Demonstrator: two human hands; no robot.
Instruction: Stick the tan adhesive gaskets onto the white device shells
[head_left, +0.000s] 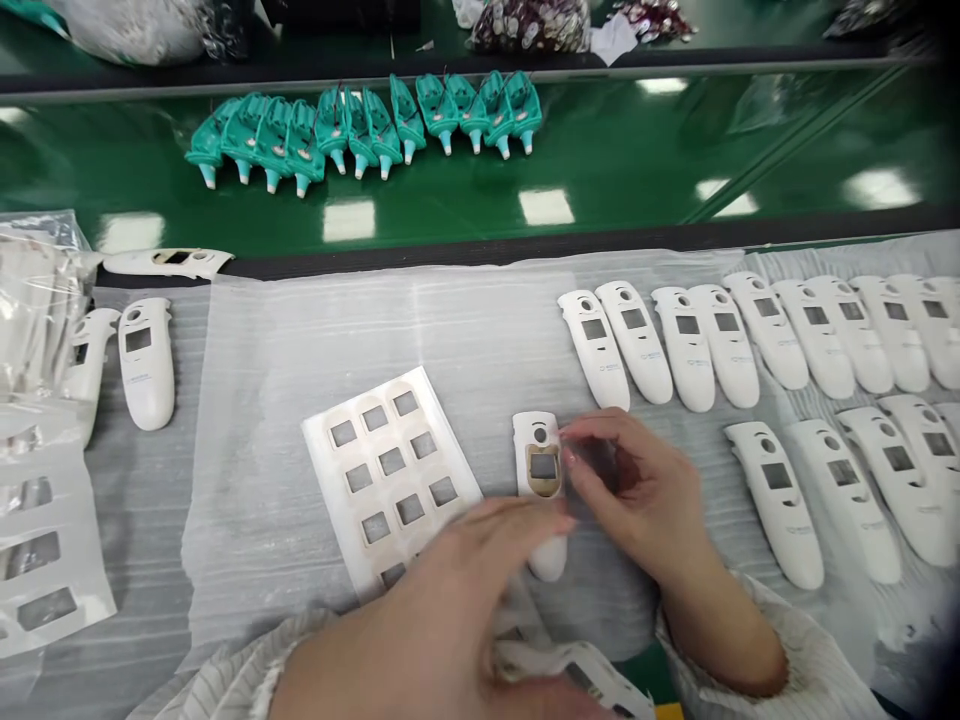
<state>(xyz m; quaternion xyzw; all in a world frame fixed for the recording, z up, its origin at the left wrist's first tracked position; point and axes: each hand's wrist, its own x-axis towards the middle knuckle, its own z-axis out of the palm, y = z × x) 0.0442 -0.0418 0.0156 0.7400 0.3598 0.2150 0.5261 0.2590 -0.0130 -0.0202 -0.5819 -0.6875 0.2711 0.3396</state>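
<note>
1. The left hand (pixel 450 610) is motion-blurred. It covers the near corner of the sticker sheet (pixel 382 492) and part of the white casing (pixel 541 465), so its grip cannot be told.
2. The right hand (pixel 637 490) shades a dark patch under its fingertips; whether they pinch anything is unclear.
3. The rows of casings (pixel 862 345) run off the right edge.
4. The print on them is too small to read.
5. The clear bag (pixel 37 290) is cut by the left edge, and the filled bags (pixel 532 25) by the top.

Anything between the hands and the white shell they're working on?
Nothing visible. The right hand touches the white shell at its right edge; the left hand lies across its lower part. The sticker sheet lies to its left.
</note>
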